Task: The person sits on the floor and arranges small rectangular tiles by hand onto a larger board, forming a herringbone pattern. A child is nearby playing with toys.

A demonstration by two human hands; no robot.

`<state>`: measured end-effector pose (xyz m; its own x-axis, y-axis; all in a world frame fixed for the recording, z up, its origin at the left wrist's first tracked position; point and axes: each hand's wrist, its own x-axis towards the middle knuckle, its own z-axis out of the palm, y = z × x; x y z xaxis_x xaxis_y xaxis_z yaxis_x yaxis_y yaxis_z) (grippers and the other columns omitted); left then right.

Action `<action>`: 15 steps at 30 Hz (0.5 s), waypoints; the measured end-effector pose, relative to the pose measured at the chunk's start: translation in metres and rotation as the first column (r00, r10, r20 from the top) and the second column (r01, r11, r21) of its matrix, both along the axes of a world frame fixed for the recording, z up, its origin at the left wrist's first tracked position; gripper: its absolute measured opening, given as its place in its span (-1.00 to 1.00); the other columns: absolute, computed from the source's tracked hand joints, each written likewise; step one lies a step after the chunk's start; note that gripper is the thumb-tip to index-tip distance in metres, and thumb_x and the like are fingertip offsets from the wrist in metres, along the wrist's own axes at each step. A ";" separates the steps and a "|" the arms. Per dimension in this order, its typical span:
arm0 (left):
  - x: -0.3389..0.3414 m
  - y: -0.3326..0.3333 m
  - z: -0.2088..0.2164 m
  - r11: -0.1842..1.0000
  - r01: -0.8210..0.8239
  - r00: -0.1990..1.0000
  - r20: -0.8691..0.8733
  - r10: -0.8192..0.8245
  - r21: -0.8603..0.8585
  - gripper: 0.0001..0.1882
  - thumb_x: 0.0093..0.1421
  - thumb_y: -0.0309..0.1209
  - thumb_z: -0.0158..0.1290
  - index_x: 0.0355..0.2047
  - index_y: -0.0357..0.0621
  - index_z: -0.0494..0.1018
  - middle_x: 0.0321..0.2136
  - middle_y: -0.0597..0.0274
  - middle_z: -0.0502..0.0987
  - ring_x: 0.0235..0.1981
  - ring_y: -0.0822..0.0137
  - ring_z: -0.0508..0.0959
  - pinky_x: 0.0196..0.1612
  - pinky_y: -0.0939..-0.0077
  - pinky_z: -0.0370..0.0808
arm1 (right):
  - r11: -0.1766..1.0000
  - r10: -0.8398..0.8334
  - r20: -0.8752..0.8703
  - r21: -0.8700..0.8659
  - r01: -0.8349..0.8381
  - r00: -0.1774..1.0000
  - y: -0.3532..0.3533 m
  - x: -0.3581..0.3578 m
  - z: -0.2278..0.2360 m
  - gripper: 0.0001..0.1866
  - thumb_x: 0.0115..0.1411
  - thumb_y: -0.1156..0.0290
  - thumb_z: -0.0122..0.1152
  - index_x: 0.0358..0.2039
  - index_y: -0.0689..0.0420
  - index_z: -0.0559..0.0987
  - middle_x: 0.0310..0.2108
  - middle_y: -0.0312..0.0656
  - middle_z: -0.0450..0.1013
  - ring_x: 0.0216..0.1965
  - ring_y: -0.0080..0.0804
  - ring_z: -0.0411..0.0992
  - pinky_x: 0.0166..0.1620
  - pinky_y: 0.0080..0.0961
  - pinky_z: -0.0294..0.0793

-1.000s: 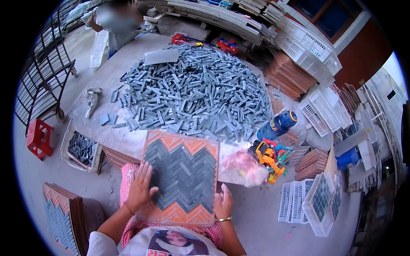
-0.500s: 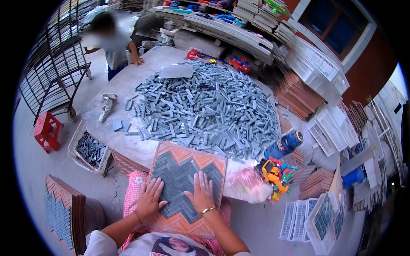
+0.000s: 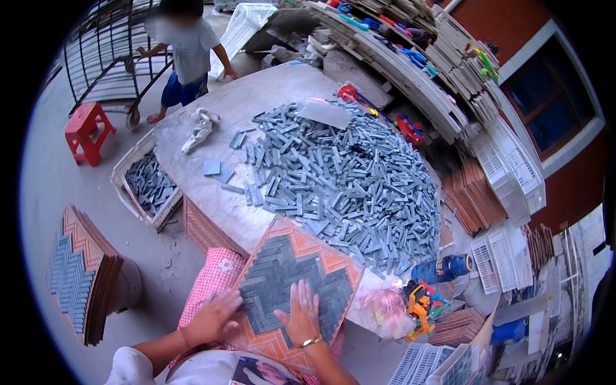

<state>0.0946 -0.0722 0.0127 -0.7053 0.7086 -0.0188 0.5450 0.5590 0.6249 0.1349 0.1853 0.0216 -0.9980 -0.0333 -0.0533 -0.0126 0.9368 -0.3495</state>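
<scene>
Across my lap lies an orange herringbone-grooved board, its middle filled with dark grey strip tiles in a zigzag pattern. My right hand rests flat on those tiles, fingers stretched out, a gold bracelet at the wrist. At the board's left edge is my left hand, slightly blurred, its fingers extended and holding nothing. Beyond the board, a large heap of loose grey strip tiles covers much of the table. Pink checked cloth covers my legs.
Left: a stack of tiled boards, a crate of dark tiles and a red stool. A person stands across the table near a wire cart. Right: a blue bottle, plastic toys, white baskets.
My view has turned, so the scene appears tilted and shifted. My left hand has slid off the tiles to the board's left edge; the right stays on them. The other person stands more upright.
</scene>
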 end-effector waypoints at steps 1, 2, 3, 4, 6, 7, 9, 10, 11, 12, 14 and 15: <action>-0.005 -0.006 -0.001 0.996 -0.039 0.999 0.036 0.036 0.076 -0.32 0.06 -0.24 0.06 0.16 -0.21 0.12 0.18 0.02 0.14 0.22 0.06 0.12 0.22 0.02 0.01 | 1.000 0.002 -0.055 -0.008 -0.003 0.998 0.002 -0.015 0.010 -0.14 0.14 -0.10 -0.09 0.22 0.32 -0.01 0.26 0.20 -0.15 0.29 0.08 -0.19 0.24 0.05 -0.25; -0.012 -0.011 0.008 0.984 -0.153 0.984 0.102 0.143 0.094 -0.37 0.06 -0.38 0.04 0.15 -0.22 0.14 0.15 -0.04 0.17 0.20 -0.01 0.14 0.23 0.12 0.02 | 1.000 0.005 -0.087 -0.017 -0.006 0.996 0.002 -0.032 0.013 -0.13 0.14 -0.12 -0.11 0.22 0.31 -0.02 0.27 0.18 -0.17 0.30 0.06 -0.20 0.24 0.04 -0.26; -0.015 -0.018 0.007 0.954 -0.284 0.953 0.137 0.270 0.095 -0.43 0.08 -0.43 0.00 0.13 -0.23 0.17 0.14 -0.09 0.19 0.18 -0.04 0.16 0.23 0.20 0.06 | 1.000 0.018 -0.105 0.009 -0.017 0.994 0.002 -0.049 0.013 -0.13 0.14 -0.14 -0.11 0.22 0.31 -0.02 0.27 0.16 -0.18 0.30 0.04 -0.20 0.24 0.03 -0.26; -0.020 -0.028 0.003 0.927 -0.352 0.933 0.126 0.337 0.127 -0.45 0.09 -0.44 -0.02 0.11 -0.25 0.18 0.12 -0.11 0.21 0.16 -0.05 0.19 0.21 0.24 0.10 | 0.999 0.032 -0.125 0.030 -0.028 0.992 0.002 -0.066 0.008 -0.12 0.14 -0.15 -0.12 0.22 0.31 -0.03 0.27 0.15 -0.18 0.30 0.03 -0.20 0.25 0.02 -0.25; -0.029 -0.044 0.000 0.875 -0.458 0.888 0.139 0.439 0.156 -0.49 0.10 -0.45 -0.04 0.09 -0.29 0.21 0.08 -0.14 0.26 0.12 -0.06 0.25 0.18 0.28 0.16 | 0.995 0.071 -0.140 0.081 -0.061 0.988 -0.002 -0.087 -0.006 -0.10 0.13 -0.18 -0.13 0.23 0.30 -0.03 0.28 0.13 -0.18 0.30 0.00 -0.20 0.25 0.00 -0.25; -0.030 -0.051 0.002 0.853 -0.503 0.861 0.170 0.480 0.139 -0.51 0.11 -0.45 -0.04 0.08 -0.30 0.22 0.07 -0.14 0.28 0.10 -0.06 0.28 0.16 0.28 0.19 | 0.991 0.099 -0.122 0.101 -0.087 0.988 -0.007 -0.094 -0.013 -0.09 0.12 -0.19 -0.14 0.23 0.30 -0.02 0.28 0.12 -0.17 0.31 -0.01 -0.20 0.26 -0.02 -0.25; -0.031 -0.059 0.007 0.824 -0.555 0.826 0.196 0.529 0.115 -0.53 0.11 -0.46 -0.05 0.06 -0.31 0.24 0.03 -0.15 0.32 0.06 -0.06 0.32 0.13 0.28 0.23 | 0.982 0.143 -0.094 0.136 -0.130 0.985 -0.015 -0.096 -0.024 -0.07 0.10 -0.23 -0.16 0.23 0.29 -0.02 0.28 0.11 -0.16 0.31 -0.02 -0.19 0.26 -0.03 -0.24; -0.032 -0.062 0.007 0.819 -0.563 0.820 0.196 0.537 0.114 -0.54 0.12 -0.46 -0.05 0.05 -0.32 0.25 0.01 -0.15 0.33 0.05 -0.06 0.33 0.11 0.29 0.25 | 0.977 0.160 -0.082 0.157 -0.145 0.984 -0.018 -0.091 -0.028 -0.06 0.09 -0.25 -0.17 0.23 0.29 -0.01 0.28 0.11 -0.15 0.31 -0.02 -0.19 0.26 -0.04 -0.23; -0.033 -0.063 0.005 0.815 -0.568 0.817 0.196 0.543 0.114 -0.55 0.12 -0.46 -0.06 0.04 -0.32 0.26 0.00 -0.15 0.35 0.04 -0.06 0.35 0.10 0.29 0.27 | 0.971 0.173 -0.071 0.178 -0.158 0.982 -0.020 -0.086 -0.031 -0.05 0.09 -0.26 -0.18 0.23 0.29 -0.01 0.27 0.11 -0.13 0.30 -0.03 -0.18 0.26 -0.05 -0.23; -0.032 -0.065 0.000 0.812 -0.575 0.811 0.202 0.549 0.104 -0.56 0.12 -0.46 -0.06 0.03 -0.32 0.27 -0.01 -0.15 0.36 0.03 -0.06 0.35 0.09 0.29 0.27 | 0.968 0.195 -0.079 0.177 -0.178 0.978 -0.022 -0.077 -0.035 -0.05 0.07 -0.29 -0.21 0.22 0.28 0.02 0.26 0.11 -0.09 0.30 -0.04 -0.15 0.26 -0.04 -0.19; -0.027 -0.065 -0.011 0.806 -0.585 0.800 0.221 0.557 0.085 -0.58 0.11 -0.47 -0.05 0.00 -0.32 0.30 -0.03 -0.14 0.37 0.01 -0.06 0.37 0.07 0.28 0.29 | 0.957 0.243 -0.049 0.173 -0.232 0.969 -0.032 -0.058 -0.034 -0.05 0.07 -0.29 -0.22 0.22 0.27 0.03 0.26 0.09 -0.07 0.29 -0.05 -0.12 0.25 -0.04 -0.16; -0.027 -0.061 -0.012 0.809 -0.578 0.803 0.247 0.543 0.102 -0.59 0.11 -0.47 -0.05 -0.01 -0.32 0.31 -0.04 -0.14 0.38 -0.01 -0.06 0.38 0.06 0.28 0.30 | 0.952 0.263 -0.037 0.171 -0.253 0.964 -0.037 -0.049 -0.032 -0.06 0.07 -0.29 -0.23 0.22 0.26 0.03 0.26 0.09 -0.06 0.29 -0.06 -0.11 0.25 -0.04 -0.15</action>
<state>0.0676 -0.1334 0.0007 -0.9734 0.1951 -0.1201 0.0240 0.6080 0.7935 0.0862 0.1485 -0.0100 -0.9581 -0.2857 -0.0218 -0.2772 0.9432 -0.1830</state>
